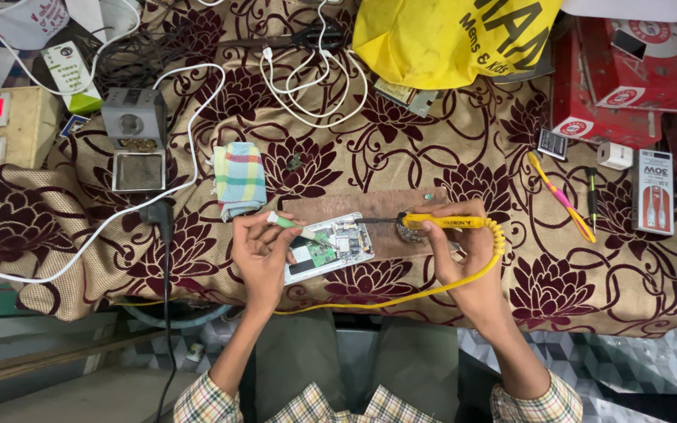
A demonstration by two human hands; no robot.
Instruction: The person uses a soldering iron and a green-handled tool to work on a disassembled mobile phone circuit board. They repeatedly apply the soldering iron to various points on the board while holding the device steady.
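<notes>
A grey metal stand with a square tray (136,141) sits far to the left on the brown flowery cloth (197,235). Next to it lies a folded checked rag (240,178). The left hand (262,252) pinches a thin green and white stick (291,226) in closed fingers. Its tip touches the small open white gadget with a green board (331,246), which lies on a brown wooden board (370,207). The right hand (468,254) wraps tight around a yellow soldering iron (440,222) pointing at the gadget.
</notes>
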